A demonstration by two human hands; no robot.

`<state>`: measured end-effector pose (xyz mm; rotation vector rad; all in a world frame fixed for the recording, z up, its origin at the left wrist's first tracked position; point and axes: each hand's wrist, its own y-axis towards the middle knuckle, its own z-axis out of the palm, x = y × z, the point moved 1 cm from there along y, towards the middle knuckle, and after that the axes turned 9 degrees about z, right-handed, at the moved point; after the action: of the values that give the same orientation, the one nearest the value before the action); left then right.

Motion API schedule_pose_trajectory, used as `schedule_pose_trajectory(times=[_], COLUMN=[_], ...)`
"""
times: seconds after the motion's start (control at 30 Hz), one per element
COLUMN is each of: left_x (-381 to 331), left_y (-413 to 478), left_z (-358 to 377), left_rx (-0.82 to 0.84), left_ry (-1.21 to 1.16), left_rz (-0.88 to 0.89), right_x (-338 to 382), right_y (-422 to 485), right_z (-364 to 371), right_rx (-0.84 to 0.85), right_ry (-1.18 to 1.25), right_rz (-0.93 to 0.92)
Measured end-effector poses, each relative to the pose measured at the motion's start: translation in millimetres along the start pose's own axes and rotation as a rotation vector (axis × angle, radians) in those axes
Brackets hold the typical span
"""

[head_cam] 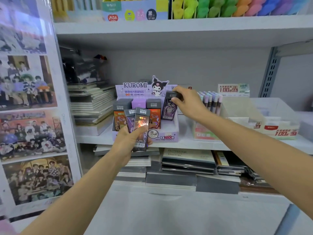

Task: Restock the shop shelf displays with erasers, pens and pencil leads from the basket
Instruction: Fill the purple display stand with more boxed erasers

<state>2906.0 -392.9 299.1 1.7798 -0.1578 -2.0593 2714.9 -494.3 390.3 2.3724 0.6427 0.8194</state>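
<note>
Left hand (126,141), right hand (188,102) — lead packs (141,123)

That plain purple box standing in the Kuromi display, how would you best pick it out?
Probably pinch its top end from above, front and back. Only the top of the purple box shows; grey-capped packs flank it in the Kuromi display.

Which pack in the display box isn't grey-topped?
The lilac pack, second column from left; the other packs have grey tops.
</note>
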Motion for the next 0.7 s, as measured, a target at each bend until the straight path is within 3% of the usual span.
schedule_pose_trajectory(times=[0.27,0.53,0.7], left_x=[4,4,4], left_y=[1,2,1], left_z=[-5,-6,-6], left_rx=[0.036,0.040,0.045], left_ry=[0.044,0.071,0.062], left_rz=[0.004,0.001,-0.001], right_x=[1,5,8], right_y=[19,33,30], right_z=[0,-5,-5], right_rx=[0.215,0.338,0.350], right_ry=[-0.104,-0.199,-0.129], right_rz=[0.004,0.054,0.011])
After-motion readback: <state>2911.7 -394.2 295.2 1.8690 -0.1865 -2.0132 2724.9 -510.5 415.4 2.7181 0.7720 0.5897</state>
